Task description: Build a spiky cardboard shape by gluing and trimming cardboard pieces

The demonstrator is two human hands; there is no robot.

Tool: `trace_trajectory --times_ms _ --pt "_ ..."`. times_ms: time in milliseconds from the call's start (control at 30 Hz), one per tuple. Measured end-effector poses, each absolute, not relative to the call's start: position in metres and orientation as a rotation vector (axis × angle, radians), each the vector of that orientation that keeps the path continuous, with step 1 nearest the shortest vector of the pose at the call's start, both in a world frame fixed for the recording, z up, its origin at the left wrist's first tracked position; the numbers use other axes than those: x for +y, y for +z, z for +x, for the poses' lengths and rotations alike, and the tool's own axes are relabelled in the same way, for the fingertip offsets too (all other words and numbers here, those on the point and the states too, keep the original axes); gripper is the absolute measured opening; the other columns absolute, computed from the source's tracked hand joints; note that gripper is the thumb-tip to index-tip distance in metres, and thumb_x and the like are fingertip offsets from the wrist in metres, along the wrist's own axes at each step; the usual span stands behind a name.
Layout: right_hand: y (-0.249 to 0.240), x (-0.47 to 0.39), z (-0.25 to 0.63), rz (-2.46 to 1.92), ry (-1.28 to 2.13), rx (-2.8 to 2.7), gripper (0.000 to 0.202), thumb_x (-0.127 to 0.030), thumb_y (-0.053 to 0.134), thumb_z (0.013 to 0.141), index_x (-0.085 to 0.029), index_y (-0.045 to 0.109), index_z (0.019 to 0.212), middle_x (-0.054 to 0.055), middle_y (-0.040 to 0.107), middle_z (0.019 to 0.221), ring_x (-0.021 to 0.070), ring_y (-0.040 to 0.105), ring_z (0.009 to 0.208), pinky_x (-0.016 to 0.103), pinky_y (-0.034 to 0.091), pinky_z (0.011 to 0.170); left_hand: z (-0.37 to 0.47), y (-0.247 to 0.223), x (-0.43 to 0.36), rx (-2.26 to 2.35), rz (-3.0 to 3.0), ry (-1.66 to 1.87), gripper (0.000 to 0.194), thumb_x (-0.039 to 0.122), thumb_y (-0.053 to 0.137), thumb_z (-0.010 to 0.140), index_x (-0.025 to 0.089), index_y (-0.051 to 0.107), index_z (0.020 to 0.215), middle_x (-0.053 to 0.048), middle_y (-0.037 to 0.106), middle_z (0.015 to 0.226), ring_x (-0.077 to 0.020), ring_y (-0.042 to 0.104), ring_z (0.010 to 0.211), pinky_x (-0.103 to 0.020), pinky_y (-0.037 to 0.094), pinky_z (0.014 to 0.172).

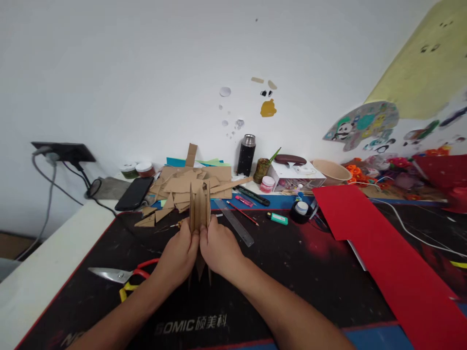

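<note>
Both hands grip one upright piece of folded cardboard (200, 206) above the black desk mat. It has several tall pointed panels standing side by side, with tips also showing below the hands. My left hand (181, 253) is closed around its left side, the thumb pressed near the middle. Closed on the right side is my right hand (219, 245), its thumb beside the other one. The fingers behind the cardboard are hidden. Scissors (113, 275) with red and yellow handles lie beside my left forearm. Right of the hands rests a clear ruler (235, 223).
Behind the hands is a heap of cardboard scraps (186, 182), with a black phone (134, 193) to its left. A pencil (242, 213), a cutter knife (253, 195), a teal lighter (277, 218) and a black bottle (246, 155) stand or lie further right. Red sheets (379, 257) cover the right side.
</note>
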State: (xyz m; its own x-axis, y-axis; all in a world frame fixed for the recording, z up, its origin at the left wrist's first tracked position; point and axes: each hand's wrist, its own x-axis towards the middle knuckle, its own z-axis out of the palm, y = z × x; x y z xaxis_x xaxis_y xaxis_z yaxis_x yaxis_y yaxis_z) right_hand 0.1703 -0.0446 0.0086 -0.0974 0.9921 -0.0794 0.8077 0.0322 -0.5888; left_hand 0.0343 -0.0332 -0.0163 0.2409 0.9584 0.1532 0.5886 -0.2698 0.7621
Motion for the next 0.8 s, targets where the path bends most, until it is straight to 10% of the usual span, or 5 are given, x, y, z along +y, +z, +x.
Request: trace_trajectory --times_ms 800 --pt "0.0102 -0.0438 0.171 -1.833 0.707 -1.963 0.033 -0.027 0.039 0.109 -0.007 0.058 0.127 0.023 0.078 0.108 0.0385 0.078 0.102 0.045 0.055 0.082 0.0373 -0.0145 -0.0339 1.481 1.993 0.79 0.02 0.034 0.033 0.097 0.024 0.044 0.11 -0.02 0.075 0.103 -0.0387 0.076 0.095 -0.053 0.057 0.083"
